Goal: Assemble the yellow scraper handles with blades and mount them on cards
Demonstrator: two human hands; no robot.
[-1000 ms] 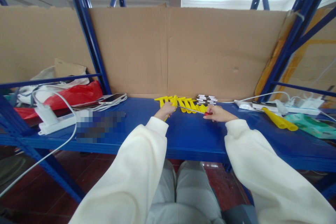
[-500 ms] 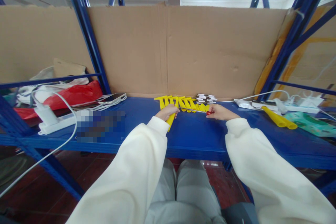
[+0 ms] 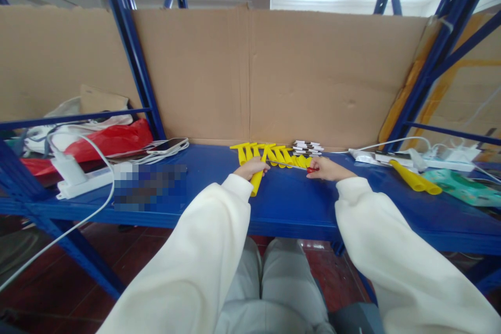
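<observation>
Plastic seems likely for the yellow tubular piece (image 3: 256,183), which should prove light, fairly stiff, slightly slick and hard to break. It slants above the blue shelf (image 3: 289,211), in front of a row of yellow pieces (image 3: 278,155). The left hand (image 3: 249,168) is wrapped around its middle, a sensible hold on a rounded body. The right hand (image 3: 324,169) grips the red handle (image 3: 311,170) of a thin-shafted tool (image 3: 288,165), best held there; whether its tip touches the piece cannot be told.
</observation>
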